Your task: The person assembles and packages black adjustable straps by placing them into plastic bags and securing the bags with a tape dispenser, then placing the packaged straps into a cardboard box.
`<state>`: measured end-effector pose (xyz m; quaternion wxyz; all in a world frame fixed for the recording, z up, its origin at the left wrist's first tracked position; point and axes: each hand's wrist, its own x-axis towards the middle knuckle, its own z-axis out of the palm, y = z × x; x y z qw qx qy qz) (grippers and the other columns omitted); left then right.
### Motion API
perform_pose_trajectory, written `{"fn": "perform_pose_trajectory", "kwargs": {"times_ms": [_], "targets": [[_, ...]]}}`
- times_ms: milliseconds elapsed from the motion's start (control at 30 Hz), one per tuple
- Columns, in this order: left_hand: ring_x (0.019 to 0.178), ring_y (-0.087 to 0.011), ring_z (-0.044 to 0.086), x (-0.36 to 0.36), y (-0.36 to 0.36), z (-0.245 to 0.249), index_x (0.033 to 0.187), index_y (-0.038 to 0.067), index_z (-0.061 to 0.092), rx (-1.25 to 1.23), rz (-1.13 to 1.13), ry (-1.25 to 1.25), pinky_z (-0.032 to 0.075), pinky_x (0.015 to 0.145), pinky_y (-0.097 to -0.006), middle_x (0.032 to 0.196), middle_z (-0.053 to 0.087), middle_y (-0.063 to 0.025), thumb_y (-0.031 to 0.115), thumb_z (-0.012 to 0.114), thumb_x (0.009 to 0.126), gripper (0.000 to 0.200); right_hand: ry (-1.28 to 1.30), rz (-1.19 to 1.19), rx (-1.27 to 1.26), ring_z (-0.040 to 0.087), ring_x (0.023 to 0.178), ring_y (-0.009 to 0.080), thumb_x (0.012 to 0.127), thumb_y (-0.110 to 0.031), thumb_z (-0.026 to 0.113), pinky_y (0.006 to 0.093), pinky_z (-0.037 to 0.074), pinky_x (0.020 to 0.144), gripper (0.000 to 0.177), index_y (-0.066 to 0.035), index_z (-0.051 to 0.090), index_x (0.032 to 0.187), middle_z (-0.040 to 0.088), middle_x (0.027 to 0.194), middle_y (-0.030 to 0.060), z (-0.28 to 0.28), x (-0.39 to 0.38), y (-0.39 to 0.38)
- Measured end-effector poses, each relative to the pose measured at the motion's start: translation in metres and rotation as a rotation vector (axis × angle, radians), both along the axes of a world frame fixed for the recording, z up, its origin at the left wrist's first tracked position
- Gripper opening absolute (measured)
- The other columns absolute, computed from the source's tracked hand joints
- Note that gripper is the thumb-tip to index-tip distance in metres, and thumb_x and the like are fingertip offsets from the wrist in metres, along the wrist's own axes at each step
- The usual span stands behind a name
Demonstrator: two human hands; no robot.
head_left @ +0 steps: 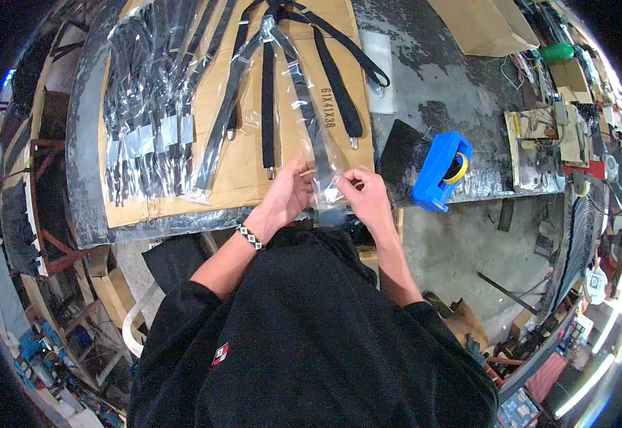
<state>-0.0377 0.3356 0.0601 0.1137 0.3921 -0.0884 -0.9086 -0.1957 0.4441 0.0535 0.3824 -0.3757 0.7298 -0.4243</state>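
Observation:
A black pair of suspenders (304,96) with metal clips lies in a clear plastic sleeve, one end of it reaching to the table's front edge. My right hand (364,196) pinches the lower end of the plastic sleeve (329,187) between thumb and fingers. On the sleeve's left side is my left hand (286,191), palm turned inward, its fingers loosely curved and apart beside the plastic. More black suspenders (268,107) with their clips lie loose on the cardboard (247,171), partly under the sleeve.
Several bagged suspenders (150,107) lie stacked on the cardboard's left part. To the right stand a blue tape dispenser (435,175) with yellow-edged tape and a black flat piece (400,150). A white plastic packet (377,71) and a cardboard box (489,28) are farther back on the worn table (425,78).

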Motion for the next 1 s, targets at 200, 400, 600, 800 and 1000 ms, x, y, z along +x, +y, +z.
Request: {"fn": "perform_pose_trajectory", "kwargs": {"times_ms": [200,400,600,800,1000], "targets": [[0.091,-0.0181,0.068,0.001,0.007,-0.021,0.116,0.007,0.057,-0.291,-0.056,-0.098,0.057,0.077,-0.0316,0.107,0.069,-0.0071,0.014,0.066,0.095,0.024,0.004,-0.022,0.071,0.059,0.068,0.0145,0.086,-0.021,0.075,0.0298,0.046,0.063,0.027,0.004,0.066,0.081,0.065,0.077,0.0097,-0.008,0.006,0.002],[0.093,-0.0155,0.068,0.005,0.006,-0.020,0.113,0.006,0.062,-0.270,-0.023,-0.054,0.057,0.082,-0.0321,0.106,0.071,-0.0071,0.006,0.067,0.093,0.021,-0.356,-0.137,0.238,0.063,0.070,0.0147,0.090,-0.029,0.074,0.0286,0.050,0.061,0.034,0.001,0.065,0.102,0.068,0.085,0.0081,-0.003,0.018,0.006],[0.091,-0.0161,0.070,0.004,0.004,-0.023,0.113,0.006,0.062,-0.262,-0.018,0.006,0.057,0.079,-0.0310,0.105,0.071,-0.0089,0.006,0.068,0.092,0.023,-0.737,-0.056,0.280,0.068,0.071,0.0156,0.091,-0.027,0.072,0.0264,0.051,0.056,0.031,-0.002,0.065,0.108,0.071,0.090,0.0090,-0.009,0.024,0.015],[0.092,-0.0164,0.069,0.007,0.000,-0.042,0.105,0.006,0.066,-0.372,-0.069,-0.042,0.055,0.079,-0.0307,0.107,0.071,-0.0097,0.008,0.068,0.091,0.014,-0.727,-0.044,0.236,0.066,0.067,0.0126,0.091,-0.026,0.072,0.0241,0.047,0.052,0.027,-0.003,0.066,0.103,0.070,0.084,0.0060,-0.018,0.030,0.019],[0.095,-0.0208,0.069,0.012,-0.003,-0.046,0.109,0.003,0.064,-0.153,-0.058,0.086,0.056,0.080,-0.0352,0.108,0.071,-0.0128,0.011,0.058,0.096,0.017,-0.744,-0.099,0.201,0.064,0.065,0.0112,0.092,-0.027,0.072,0.0232,0.046,0.052,0.026,-0.003,0.067,0.101,0.069,0.082,0.0041,-0.015,0.032,0.017]]}}
